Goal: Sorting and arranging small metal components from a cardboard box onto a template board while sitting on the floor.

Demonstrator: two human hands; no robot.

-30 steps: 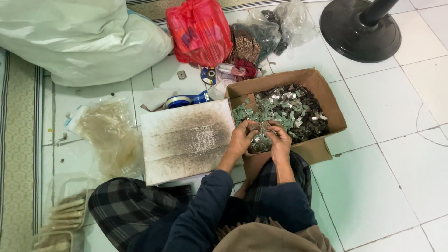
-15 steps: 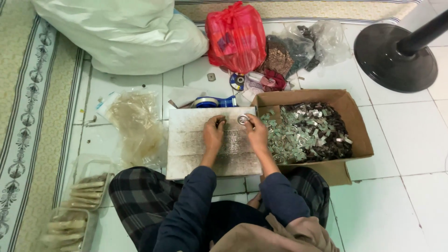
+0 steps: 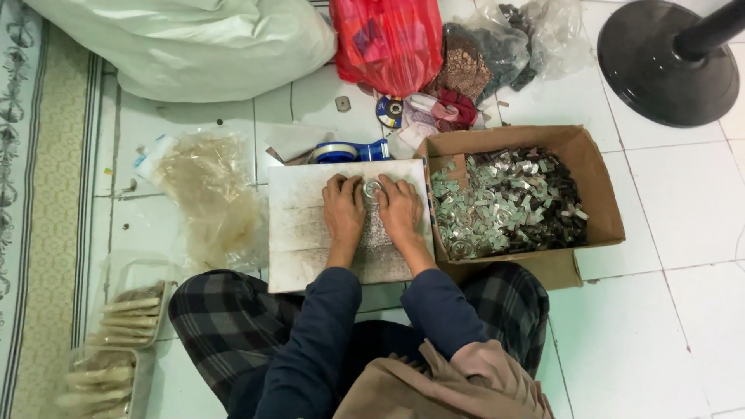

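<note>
White tiled floor [image 3: 683, 194] strewn with work materials

A flat white board [image 3: 303, 233], a cardboard box [image 3: 597, 202] of small metal pieces, a red plastic bag [image 3: 388, 39], a large white sack [image 3: 186, 46], clear bags [image 3: 209, 194] and a black round stand base [image 3: 660, 70] are laid directly on it.

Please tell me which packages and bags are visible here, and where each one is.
Cardboard box: right of the hands, brown, open, holding small silvery pieces.
Red plastic bag: top centre, knotted.
White sack: top left, large, bulging.
Clear bag: left of the board, crumpled.
</note>
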